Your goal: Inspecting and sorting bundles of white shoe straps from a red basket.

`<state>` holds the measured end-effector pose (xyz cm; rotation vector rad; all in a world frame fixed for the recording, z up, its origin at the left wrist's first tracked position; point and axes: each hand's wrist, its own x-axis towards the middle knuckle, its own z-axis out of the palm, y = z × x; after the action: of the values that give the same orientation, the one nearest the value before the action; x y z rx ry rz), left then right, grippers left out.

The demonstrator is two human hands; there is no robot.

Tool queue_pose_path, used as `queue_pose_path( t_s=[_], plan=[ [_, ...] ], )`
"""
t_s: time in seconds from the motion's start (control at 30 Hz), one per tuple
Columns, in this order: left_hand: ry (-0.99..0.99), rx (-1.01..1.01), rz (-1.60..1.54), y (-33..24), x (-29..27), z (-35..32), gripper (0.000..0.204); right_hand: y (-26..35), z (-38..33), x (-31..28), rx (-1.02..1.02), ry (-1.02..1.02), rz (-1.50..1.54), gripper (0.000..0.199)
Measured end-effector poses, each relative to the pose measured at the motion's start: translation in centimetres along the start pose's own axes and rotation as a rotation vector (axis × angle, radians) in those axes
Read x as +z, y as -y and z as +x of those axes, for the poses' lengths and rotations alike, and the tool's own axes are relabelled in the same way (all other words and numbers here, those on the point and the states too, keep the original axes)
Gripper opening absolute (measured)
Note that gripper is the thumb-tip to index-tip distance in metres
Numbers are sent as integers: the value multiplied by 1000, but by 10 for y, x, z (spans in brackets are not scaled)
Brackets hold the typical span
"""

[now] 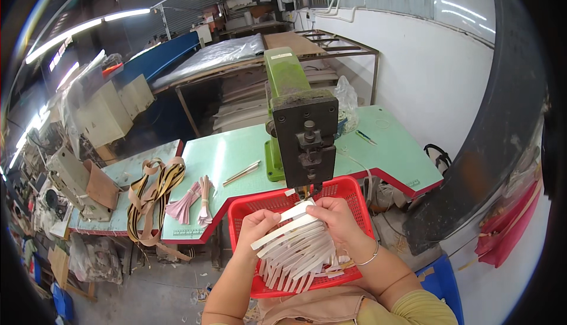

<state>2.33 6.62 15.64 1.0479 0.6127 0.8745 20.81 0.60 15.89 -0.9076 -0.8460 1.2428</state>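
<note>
Both hands are closed at the foot of a green and black press machine [302, 118]. My left hand [260, 229] pinches a white strip [280, 231] near its left end. Close under the machine's head, my right hand [339, 221] grips the other end of the strip. Many similar white strips [295, 257] hang below in a fanned row, apparently joined to one another. They hang over a red plastic basket [237, 210] that sits below the machine. My fingers hide part of the strip's right end.
The machine stands on a green-topped table [236, 148] with a red edge. At left lie pink strip bundles [192, 201], thin sticks [241, 172] and looped black-and-tan straps [150, 198]. A pen [366, 137] lies at right. A dark curved pillar [466, 183] and a blue bin [443, 286] stand at right.
</note>
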Motion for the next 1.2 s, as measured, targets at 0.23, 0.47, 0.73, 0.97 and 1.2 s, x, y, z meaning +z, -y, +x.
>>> queue_pose_path(
  t_s=[0.23, 0.47, 0.73, 0.97, 1.2],
  plan=[
    [-54, 48, -42, 15, 7, -13, 12, 11, 2, -1, 14, 29, -142, 12],
    [-45, 31, -69, 26, 14, -24, 11, 31, 8, -1, 74, 82, -342, 14],
    [91, 54, 122, 37, 16, -24, 9, 48, 22, -13, 35, 134, -674, 26],
    [80, 83, 188, 16, 40, 19, 15, 59, 32, -14, 93, 210, -737, 33],
    [-61, 143, 117, 29, 47, 12, 11, -7, 6, -48, -120, -249, -510, 29]
  ],
)
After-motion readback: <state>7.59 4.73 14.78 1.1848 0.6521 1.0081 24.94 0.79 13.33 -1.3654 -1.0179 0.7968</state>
